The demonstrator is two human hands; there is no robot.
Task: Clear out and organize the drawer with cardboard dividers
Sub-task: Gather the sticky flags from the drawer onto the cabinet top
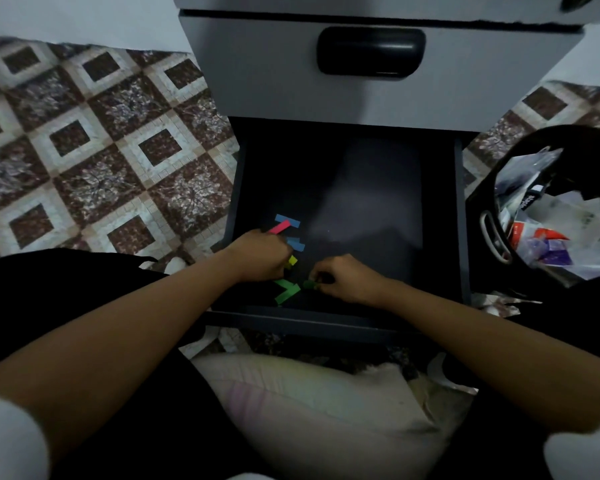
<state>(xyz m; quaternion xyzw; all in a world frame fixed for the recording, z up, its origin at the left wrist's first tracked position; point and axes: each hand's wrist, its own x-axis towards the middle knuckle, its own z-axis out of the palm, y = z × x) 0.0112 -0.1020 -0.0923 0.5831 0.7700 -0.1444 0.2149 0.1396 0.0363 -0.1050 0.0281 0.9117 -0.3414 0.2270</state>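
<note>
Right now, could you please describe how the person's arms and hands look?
Both forearms are bare. The left hand and right hand wear no gloves, and no watch or rings show. White sleeves cover the upper arms.

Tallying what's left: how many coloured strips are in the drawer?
7: pink strip in the left hand; two blue and a yellow beside it; two green nearer; another green strip in the right hand. Others may hide underneath.

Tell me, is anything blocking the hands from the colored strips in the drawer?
Nothing visible. The left hand grips a pink strip, the right hand pinches a green piece, and the loose green strips lie uncovered in the drawer.
</note>
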